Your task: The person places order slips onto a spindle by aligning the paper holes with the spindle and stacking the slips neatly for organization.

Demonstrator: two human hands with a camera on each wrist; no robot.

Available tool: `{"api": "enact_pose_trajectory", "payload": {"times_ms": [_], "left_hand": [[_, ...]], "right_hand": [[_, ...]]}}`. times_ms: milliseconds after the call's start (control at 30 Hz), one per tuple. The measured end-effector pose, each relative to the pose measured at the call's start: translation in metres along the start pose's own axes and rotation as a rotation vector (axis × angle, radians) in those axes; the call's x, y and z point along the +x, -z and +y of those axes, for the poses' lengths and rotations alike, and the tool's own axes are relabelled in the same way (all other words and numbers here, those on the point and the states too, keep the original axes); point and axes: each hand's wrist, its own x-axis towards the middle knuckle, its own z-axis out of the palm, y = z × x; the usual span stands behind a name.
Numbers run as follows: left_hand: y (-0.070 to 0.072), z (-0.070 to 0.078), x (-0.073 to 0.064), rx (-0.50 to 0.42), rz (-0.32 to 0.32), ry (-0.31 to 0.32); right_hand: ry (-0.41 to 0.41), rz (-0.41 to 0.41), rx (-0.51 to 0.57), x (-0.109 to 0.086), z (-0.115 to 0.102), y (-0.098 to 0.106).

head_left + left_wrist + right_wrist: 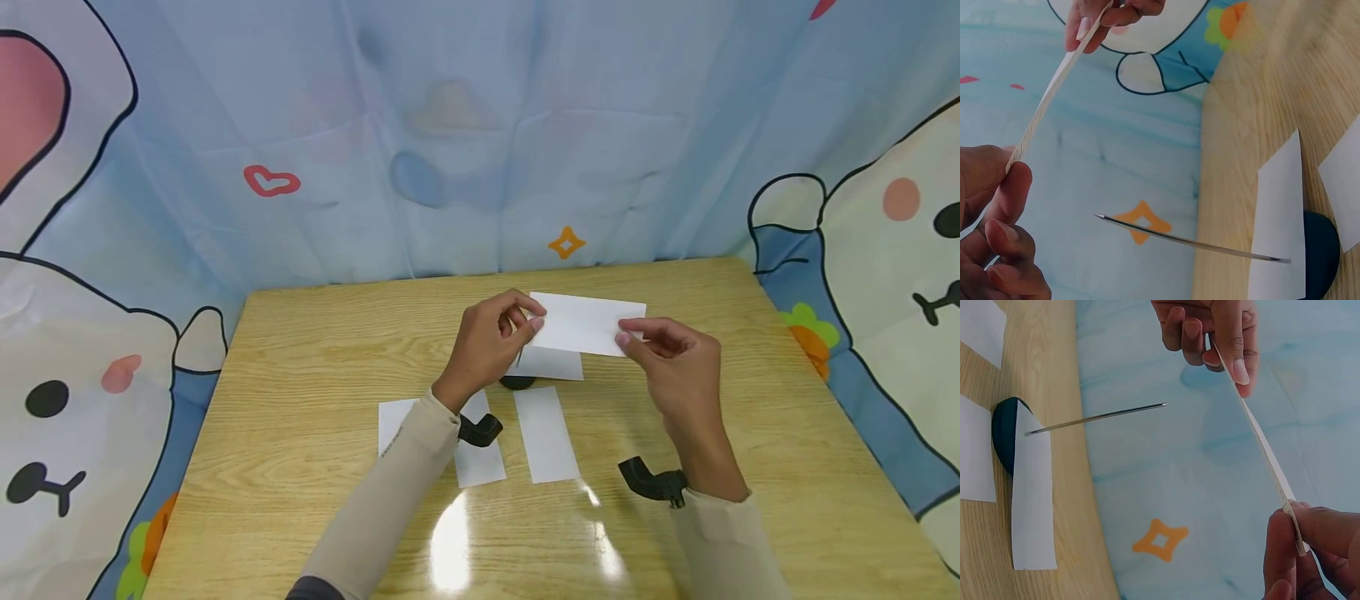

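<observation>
Paper slips point(546, 435) lie on our tabletop point(315, 367); with our left grip point(489, 340) we pinch one end of a white sheet point(581, 325), raised near the spike point(1104, 416) piercing another slip point(1034, 500); our right grip point(681, 367) pinches the sheet's opposite end.

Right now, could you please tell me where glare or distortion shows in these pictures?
Head view: bright glare on the near part of the table, while the held paper looks plain white; left wrist view: the metal spike looks slightly bowed, perhaps lens distortion; right wrist view: the table edge curves, likely the same cause.
</observation>
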Motion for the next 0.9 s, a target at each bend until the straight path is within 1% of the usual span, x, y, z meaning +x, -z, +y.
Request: {"api": "enact_pose_trajectory", "payload": {"times_ms": [133, 533, 900], "left_hand": [[0.002, -0.003, 0.001, 0.013, 0.003, 0.008], [0.006, -0.011, 0.007, 0.026, 0.024, 0.049], [0.004, -0.024, 0.010, 0.026, 0.047, 0.092]], "right_hand": [[0.011, -0.024, 0.001, 0.004, 0.002, -0.003], [-0.016, -0.078, -0.009, 0.020, 0.004, -0.014], [-0.041, -0.123, -0.055, 0.034, 0.012, -0.023]]}}
